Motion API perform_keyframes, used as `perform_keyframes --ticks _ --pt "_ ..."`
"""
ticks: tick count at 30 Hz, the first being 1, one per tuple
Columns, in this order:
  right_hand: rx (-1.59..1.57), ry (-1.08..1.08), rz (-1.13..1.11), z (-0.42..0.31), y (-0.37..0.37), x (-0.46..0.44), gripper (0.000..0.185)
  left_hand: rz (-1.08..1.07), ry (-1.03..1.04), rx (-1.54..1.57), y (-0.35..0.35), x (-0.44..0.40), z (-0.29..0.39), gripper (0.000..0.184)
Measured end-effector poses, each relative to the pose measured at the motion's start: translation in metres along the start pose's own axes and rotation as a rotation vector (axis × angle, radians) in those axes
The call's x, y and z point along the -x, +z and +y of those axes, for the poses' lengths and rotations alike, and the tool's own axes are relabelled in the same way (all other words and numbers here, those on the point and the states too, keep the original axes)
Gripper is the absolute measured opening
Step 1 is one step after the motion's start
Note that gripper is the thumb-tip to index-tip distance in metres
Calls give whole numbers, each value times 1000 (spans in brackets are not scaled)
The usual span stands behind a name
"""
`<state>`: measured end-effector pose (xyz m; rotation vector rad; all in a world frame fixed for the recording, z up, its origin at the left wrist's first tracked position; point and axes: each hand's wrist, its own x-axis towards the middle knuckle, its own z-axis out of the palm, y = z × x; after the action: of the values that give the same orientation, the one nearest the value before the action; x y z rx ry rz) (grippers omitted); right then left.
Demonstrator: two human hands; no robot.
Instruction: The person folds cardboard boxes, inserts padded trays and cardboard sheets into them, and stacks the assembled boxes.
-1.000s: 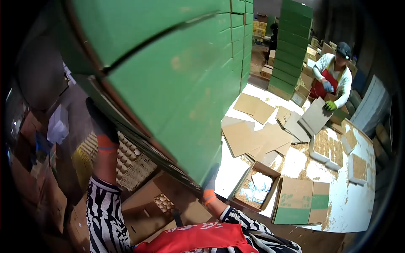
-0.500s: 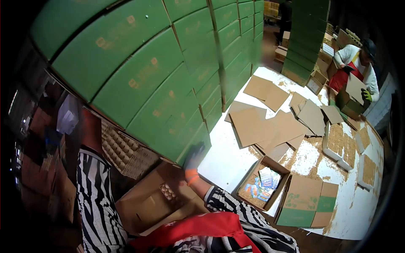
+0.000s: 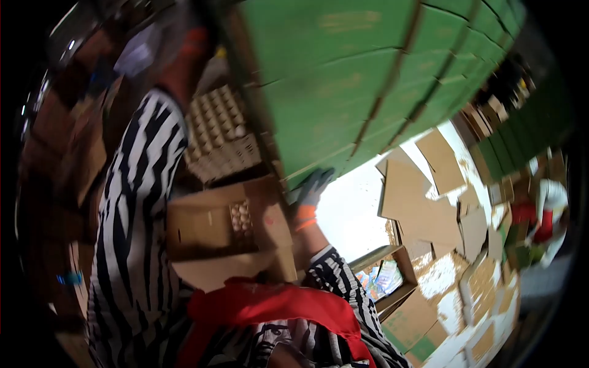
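Green boxes (image 3: 337, 92) are stacked high in front of me. My right hand (image 3: 316, 187), in a grey glove with an orange cuff, lies with its fingers spread against the lower edge of the stack. My left hand (image 3: 196, 24) is raised at the far side of the stack, dark and blurred, so its fingers cannot be made out. Below it are egg trays (image 3: 215, 119), piled up. An open cardboard box (image 3: 202, 230) near my body has several eggs (image 3: 240, 218) inside.
Flat cardboard sheets (image 3: 411, 196) lie on the white table (image 3: 346, 211). A small box with colourful packets (image 3: 383, 279) stands at its near edge. Another person in a red apron (image 3: 543, 221) is at the right, beside more green boxes (image 3: 515, 147).
The view has swung, so the stack now appears farther up and right. My left arm reaches higher in view. My right hand is still against the stack's lower edge, and the open box shows more fully.
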<state>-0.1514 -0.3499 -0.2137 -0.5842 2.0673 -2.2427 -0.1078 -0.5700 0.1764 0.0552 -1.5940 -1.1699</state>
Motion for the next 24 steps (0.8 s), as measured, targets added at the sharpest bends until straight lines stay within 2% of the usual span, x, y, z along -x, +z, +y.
perform_keyframes --ticks 1,3,4,6,8,13,16,17,19,20,21,23,24 --pt "-51 2 -43 -3 -6 1 57 13 -6 -13 -8 7 2 57" --pt "-298 206 -66 -67 -22 -2 60 -9 -3 -21 -1 11 10 57" --pt "-138 154 -153 -33 -29 -5 60 -15 5 -10 -1 15 10 57" --pt "-77 100 -321 -9 -40 -8 61 -2 -7 -4 2 22 6 57" --pt "-377 279 -266 -28 -37 -10 61 12 -24 4 0 29 4 58" --pt "-432 392 -242 -51 -38 -6 64 15 -54 39 4 32 1 58" --pt "-424 387 -278 -43 -42 -8 67 16 -61 52 6 28 -5 58" --pt "-324 286 -322 -33 -41 -9 71 14 -62 64 8 23 -8 58" --pt "-297 244 -289 -27 -38 -9 67 19 -67 95 11 13 -22 59" --pt "-394 318 -248 -29 -39 -11 65 29 -77 117 4 9 -30 59" --pt "-215 223 -290 -13 -45 -13 64 45 -94 128 0 2 -39 59" --pt "-11 210 -294 -37 -58 -18 64 80 -134 164 -6 3 -62 59" --pt "-3 263 -262 -85 -58 -23 65 101 -148 195 -8 0 -76 59"
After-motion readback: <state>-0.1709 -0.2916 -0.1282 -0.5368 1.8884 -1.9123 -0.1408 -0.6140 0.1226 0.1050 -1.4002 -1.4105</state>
